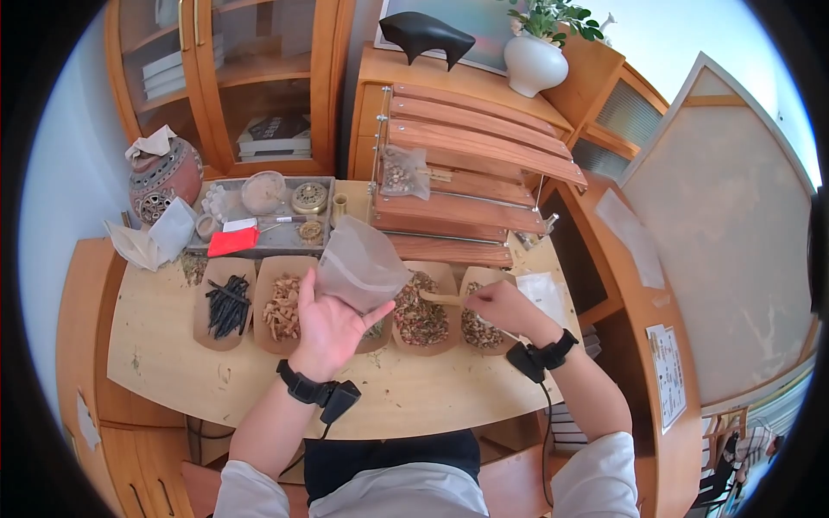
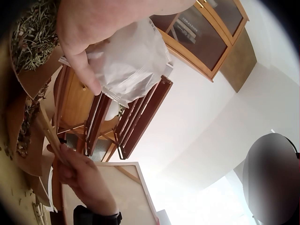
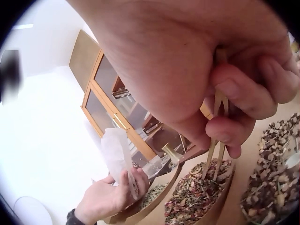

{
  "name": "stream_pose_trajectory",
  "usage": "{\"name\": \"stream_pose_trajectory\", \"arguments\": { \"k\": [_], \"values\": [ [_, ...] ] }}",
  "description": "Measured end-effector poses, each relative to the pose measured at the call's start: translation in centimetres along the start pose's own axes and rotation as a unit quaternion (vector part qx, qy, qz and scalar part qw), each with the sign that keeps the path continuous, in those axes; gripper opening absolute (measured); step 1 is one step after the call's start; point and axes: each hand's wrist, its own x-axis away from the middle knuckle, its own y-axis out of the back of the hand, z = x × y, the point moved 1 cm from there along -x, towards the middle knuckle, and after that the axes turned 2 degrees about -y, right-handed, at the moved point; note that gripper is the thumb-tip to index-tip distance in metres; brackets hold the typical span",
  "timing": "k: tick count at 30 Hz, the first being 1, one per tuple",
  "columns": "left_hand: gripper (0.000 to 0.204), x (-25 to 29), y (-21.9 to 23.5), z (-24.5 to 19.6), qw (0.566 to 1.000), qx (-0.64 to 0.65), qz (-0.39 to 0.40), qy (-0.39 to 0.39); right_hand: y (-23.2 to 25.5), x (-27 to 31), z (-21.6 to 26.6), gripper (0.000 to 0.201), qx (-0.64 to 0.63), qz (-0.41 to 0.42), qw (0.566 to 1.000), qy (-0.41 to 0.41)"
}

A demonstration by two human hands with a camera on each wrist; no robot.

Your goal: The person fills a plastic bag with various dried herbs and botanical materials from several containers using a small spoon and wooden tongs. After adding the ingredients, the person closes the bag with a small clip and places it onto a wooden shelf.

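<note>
My left hand (image 1: 332, 326) is turned palm up with thumb and little finger spread, carrying a translucent white pouch (image 1: 363, 263). The pouch covers the middle fingers in the head view. Wooden tweezers (image 3: 219, 122) are pinched in my right hand (image 1: 505, 309). Their tips reach into the mixed dried petals and herbs (image 1: 421, 321) in a brown paper tray (image 1: 440, 274). To its right, under my right hand, lies a tray of chopped dried pieces (image 1: 480, 331). A tray of green dried herb (image 2: 35, 42) is partly hidden beneath my left hand.
Trays of dark strips (image 1: 227, 306) and tan dried pieces (image 1: 282, 306) stand on the left. Behind them are a grey tray (image 1: 294, 186) with small vessels, a red packet (image 1: 233, 242) and a patterned pot (image 1: 164, 177). A slatted wooden rack (image 1: 466, 138) stands behind; a white packet (image 1: 542, 295) lies right.
</note>
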Motion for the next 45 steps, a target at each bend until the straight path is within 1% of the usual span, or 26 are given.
{"name": "stream_pose_trajectory", "arguments": {
  "k": [1, 4, 7, 13, 16, 18, 19, 22, 25, 28, 31, 34, 37, 40, 43, 45],
  "values": [
    [0.070, 0.0, 0.1, 0.0, 1.000, -0.002, 0.005, -0.002, -0.3, -0.1, 0.1, 0.031, -0.019, 0.006, 1.000, 0.015],
    [0.071, -0.1, 0.2, 0.1, 1.000, -0.008, 0.004, -0.004, -1.0, 0.8, 1.7, 0.029, 0.051, -0.030, 0.998, 0.035],
    [0.071, -0.1, 0.2, 0.1, 1.000, -0.001, 0.002, 0.000, -1.9, 1.8, 2.1, 0.028, 0.100, -0.071, 0.990, 0.070],
    [0.071, -0.1, 0.2, 0.3, 1.000, -0.011, 0.011, -0.006, -2.8, 2.6, 1.7, 0.026, 0.111, -0.089, 0.987, 0.075],
    [0.072, -0.2, 0.4, 0.2, 1.000, -0.008, 0.010, 0.000, -3.4, 1.5, -1.0, 0.028, -0.006, -0.060, 0.995, 0.075],
    [0.073, -0.1, 0.3, 0.3, 1.000, -0.009, 0.005, 0.004, -2.7, 1.4, -1.2, 0.028, -0.122, 0.002, 0.992, 0.017],
    [0.073, -0.1, 0.3, 0.3, 1.000, -0.008, 0.003, 0.005, -2.3, 1.4, -1.3, 0.028, -0.179, 0.033, 0.983, -0.012],
    [0.074, -0.2, 0.3, 0.3, 1.000, -0.013, 0.000, 0.006, -1.7, 1.6, -1.5, 0.029, -0.301, 0.068, 0.949, -0.061],
    [0.074, -0.2, 0.3, 0.3, 1.000, -0.020, -0.007, 0.008, 0.2, 3.2, 0.7, 0.029, -0.323, 0.061, 0.942, -0.073],
    [0.074, -0.2, 0.6, 0.4, 1.000, -0.024, -0.004, 0.004, 1.8, 3.8, 1.6, 0.021, -0.343, 0.044, 0.936, -0.072],
    [0.074, -0.2, 0.3, 0.5, 0.999, -0.031, -0.006, 0.011, 3.4, 4.2, 3.1, 0.022, -0.333, 0.021, 0.942, -0.042],
    [0.075, -0.1, 0.0, 0.7, 0.999, -0.046, 0.001, 0.014, 4.2, 4.4, 5.2, 0.023, -0.327, 0.027, 0.945, -0.006],
    [0.078, 0.1, -0.4, 0.8, 0.997, -0.061, 0.027, 0.028, 3.8, 3.8, 6.4, 0.025, -0.262, 0.027, 0.964, 0.047],
    [0.078, 0.2, -0.5, 1.0, 0.996, -0.042, 0.041, 0.062, 2.5, 3.3, 6.9, 0.029, -0.137, -0.017, 0.984, 0.111],
    [0.077, 0.3, -0.6, 1.0, 0.996, -0.046, 0.044, 0.059, 2.6, 4.2, 7.7, 0.029, -0.051, -0.072, 0.983, 0.158],
    [0.076, 0.3, -0.6, 0.9, 0.998, -0.050, 0.033, 0.035, 3.4, 5.3, 8.2, 0.030, -0.105, -0.071, 0.983, 0.130]
  ]
}}
